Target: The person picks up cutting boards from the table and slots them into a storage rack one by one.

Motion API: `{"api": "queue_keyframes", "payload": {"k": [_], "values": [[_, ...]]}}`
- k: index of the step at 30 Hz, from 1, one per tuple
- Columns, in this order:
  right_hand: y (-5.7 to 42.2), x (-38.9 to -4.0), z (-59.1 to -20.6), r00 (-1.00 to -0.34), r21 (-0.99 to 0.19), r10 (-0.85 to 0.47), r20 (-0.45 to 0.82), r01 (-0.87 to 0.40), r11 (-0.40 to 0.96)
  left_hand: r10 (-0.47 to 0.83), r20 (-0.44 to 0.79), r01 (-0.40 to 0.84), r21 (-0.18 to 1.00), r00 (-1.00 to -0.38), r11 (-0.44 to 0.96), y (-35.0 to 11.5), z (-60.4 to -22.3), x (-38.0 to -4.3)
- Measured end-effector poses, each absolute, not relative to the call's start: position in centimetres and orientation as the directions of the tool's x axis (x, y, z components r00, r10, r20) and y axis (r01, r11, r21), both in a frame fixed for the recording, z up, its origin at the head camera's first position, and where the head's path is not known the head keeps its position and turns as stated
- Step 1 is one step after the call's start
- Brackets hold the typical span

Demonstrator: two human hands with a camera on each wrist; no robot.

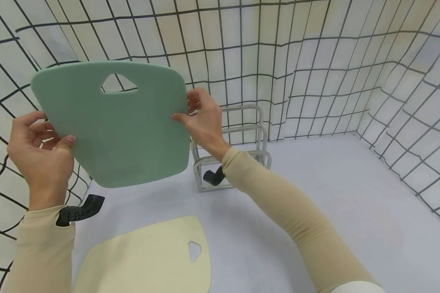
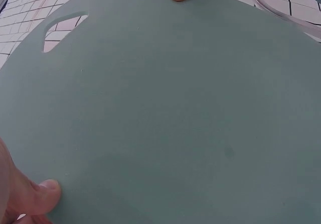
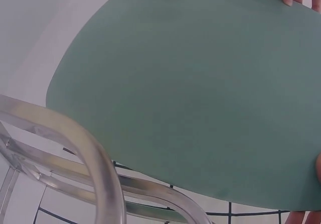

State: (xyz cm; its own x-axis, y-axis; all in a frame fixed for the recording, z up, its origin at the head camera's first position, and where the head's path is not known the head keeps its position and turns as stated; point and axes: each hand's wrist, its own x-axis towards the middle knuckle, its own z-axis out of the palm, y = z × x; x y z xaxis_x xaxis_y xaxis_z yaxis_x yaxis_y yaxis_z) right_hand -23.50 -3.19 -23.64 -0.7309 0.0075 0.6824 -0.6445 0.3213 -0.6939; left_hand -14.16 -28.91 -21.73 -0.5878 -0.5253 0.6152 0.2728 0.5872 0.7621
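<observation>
A green cutting board [image 1: 132, 130] with a cut-out handle hole is held up above the table, its broad face towards the head camera. My left hand [image 1: 44, 154] pinches its left edge, thumb on the near face and fingers behind. At the opposite edge my right hand [image 1: 205, 122] pinches it the same way. Behind the right hand stands a metal rack [image 1: 260, 134] with looped bars, partly hidden by the board and forearm. In the right wrist view the rack's bars [image 3: 100, 169] pass close in front of the board.
On the white table [image 1: 333, 195] a cream cutting board [image 1: 150, 260] lies flat near the front, its hole towards the right. Black wire mesh [image 1: 297, 53] over pale cloth walls encloses the back and both sides.
</observation>
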Motion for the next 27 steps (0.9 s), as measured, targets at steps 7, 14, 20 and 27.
{"api": "queue_keyframes", "payload": {"k": [7, 14, 20, 27], "values": [[-3.15, -23.83, -23.77, -0.732, -0.699, 0.010, 0.682, -0.647, 0.305, -0.527, 0.616, 0.253, 0.756, -0.585, 0.603, -28.81, -21.65, -14.39], [-3.05, -24.20, -23.80, -0.726, -0.692, 0.006, 0.688, -0.654, 0.306, -0.519, 0.630, 0.289, 0.752, -0.577, 0.592, -28.49, -21.55, -14.66], [-2.95, -24.40, -23.79, -0.720, -0.683, 0.003, 0.694, -0.657, 0.319, -0.523, 0.624, 0.271, 0.754, -0.581, 0.599, -28.19, -21.38, -14.72], [-2.80, -24.51, -23.72, -0.712, -0.675, 0.009, 0.702, -0.662, 0.326, -0.515, 0.626, 0.283, 0.754, -0.586, 0.593, -28.08, -21.30, -15.03]]}}
